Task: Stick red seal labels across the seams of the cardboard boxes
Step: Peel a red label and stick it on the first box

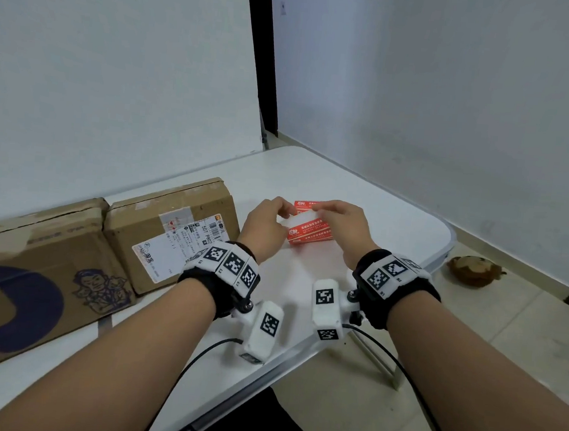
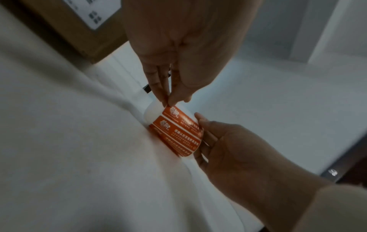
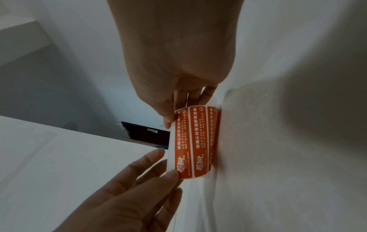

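Both hands, L hand [image 1: 264, 226] & R hand [image 1: 342, 228], pinch label sheet [image 1: 309, 229] over white table [image 1: 364, 191], white walls [image 1: 459, 93].

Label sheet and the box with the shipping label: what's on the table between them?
Only the left hand, gripping the label sheet; otherwise bare white table up to the box, seen in the head view.

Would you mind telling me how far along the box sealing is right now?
Done: nothing visible; neither cardboard box shows a red seal. In hand: the left hand and right hand pinch the curled sheet of red seal labels above the table, apparently peeling one. Left: sticking labels across both boxes' seams.
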The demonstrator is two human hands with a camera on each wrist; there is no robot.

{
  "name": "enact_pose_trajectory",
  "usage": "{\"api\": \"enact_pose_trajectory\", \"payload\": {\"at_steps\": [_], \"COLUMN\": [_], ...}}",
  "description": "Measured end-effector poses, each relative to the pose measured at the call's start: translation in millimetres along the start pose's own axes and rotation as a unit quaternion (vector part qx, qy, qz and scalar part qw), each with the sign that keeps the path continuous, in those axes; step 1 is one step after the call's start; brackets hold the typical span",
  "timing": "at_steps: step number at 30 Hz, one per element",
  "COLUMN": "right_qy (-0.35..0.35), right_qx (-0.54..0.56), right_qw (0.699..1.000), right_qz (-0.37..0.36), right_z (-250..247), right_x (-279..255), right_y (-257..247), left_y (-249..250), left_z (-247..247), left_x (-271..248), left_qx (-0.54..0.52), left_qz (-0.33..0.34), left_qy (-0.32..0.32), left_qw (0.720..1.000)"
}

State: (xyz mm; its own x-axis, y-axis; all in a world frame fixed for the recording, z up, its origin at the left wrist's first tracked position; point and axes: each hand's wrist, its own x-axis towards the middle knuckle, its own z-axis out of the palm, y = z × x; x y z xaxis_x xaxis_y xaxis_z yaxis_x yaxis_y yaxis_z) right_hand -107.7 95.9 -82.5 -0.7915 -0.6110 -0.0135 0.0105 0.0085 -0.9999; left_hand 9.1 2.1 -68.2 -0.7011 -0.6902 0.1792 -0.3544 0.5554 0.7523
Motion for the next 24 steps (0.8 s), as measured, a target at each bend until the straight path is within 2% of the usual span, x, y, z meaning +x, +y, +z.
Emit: {"api": "enact_pose_trajectory", "payload": {"at_steps": [3,7,13,18,24], "right_qy": [-0.017,-0.033,-0.032,-0.010,-0.027], "right_qx": [-0.005,-0.006,0.014,0.008,0.052], "right_qw": [1.000,0.999,0.999,1.000,0.998], "right_qz": [-0.014,-0.016,0.006,0.026,0.034], "right_z": [2,6,16,19,14], "right_x": [-2,-7,-11,-9,-7], "right_y": [-1,-4,-10,-8,-11], "left_y": [1,6,7,4,8], "left_z": [-3,-5,-5,-7,-6], "left_x": [-1,-4,-2,0,-1], "left_qx": [0.078,0.193,0.157,0.153,0.190], "left_qz": [0.050,0.121,0.166,0.186,0.225], "left_qy": [0.007,0.066,0.003,-0.002,0.013], "left_qw": [0.996,0.971,0.974,0.971,0.956]}}
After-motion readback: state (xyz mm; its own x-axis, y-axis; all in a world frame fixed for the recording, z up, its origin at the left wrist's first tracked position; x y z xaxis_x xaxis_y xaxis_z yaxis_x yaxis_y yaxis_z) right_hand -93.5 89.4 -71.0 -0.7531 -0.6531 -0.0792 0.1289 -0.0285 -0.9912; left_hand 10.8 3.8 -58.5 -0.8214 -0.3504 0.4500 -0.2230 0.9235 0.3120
